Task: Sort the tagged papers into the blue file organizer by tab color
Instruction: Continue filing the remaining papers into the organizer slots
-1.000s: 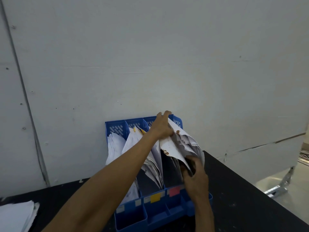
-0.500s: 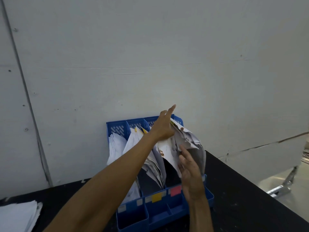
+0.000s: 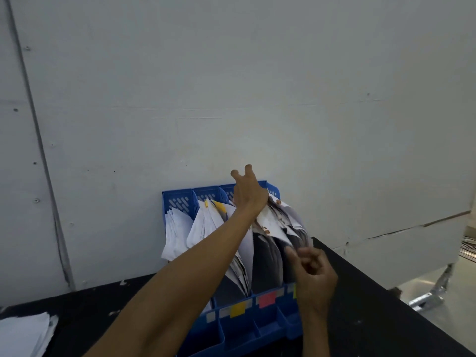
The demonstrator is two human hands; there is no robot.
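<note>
The blue file organizer (image 3: 239, 333) stands against the wall on a black table. It has colour labels on its front: yellow (image 3: 238, 309), red (image 3: 268, 299) and a partly hidden one at the right. White papers fill its slots: a plain bundle (image 3: 177, 228) at the left, a bundle with yellow tabs (image 3: 206, 222) beside it, and papers with orange-red tabs (image 3: 279, 222) at the right. My left hand (image 3: 248, 193) reaches across and presses the top of the right-hand papers with straight fingers. My right hand (image 3: 315, 275) hovers by their lower corner, fingers loosely curled and holding nothing.
A loose stack of white papers (image 3: 23, 333) lies at the table's left front. The grey wall (image 3: 231, 99) rises directly behind the organizer. The black table's edge (image 3: 386, 292) runs diagonally at the right, with floor and a metal bracket (image 3: 427, 300) beyond.
My right hand let go of the right-hand papers and drew back toward me, its fingers curling. My left hand straightened its fingers and stays against the top of those papers.
</note>
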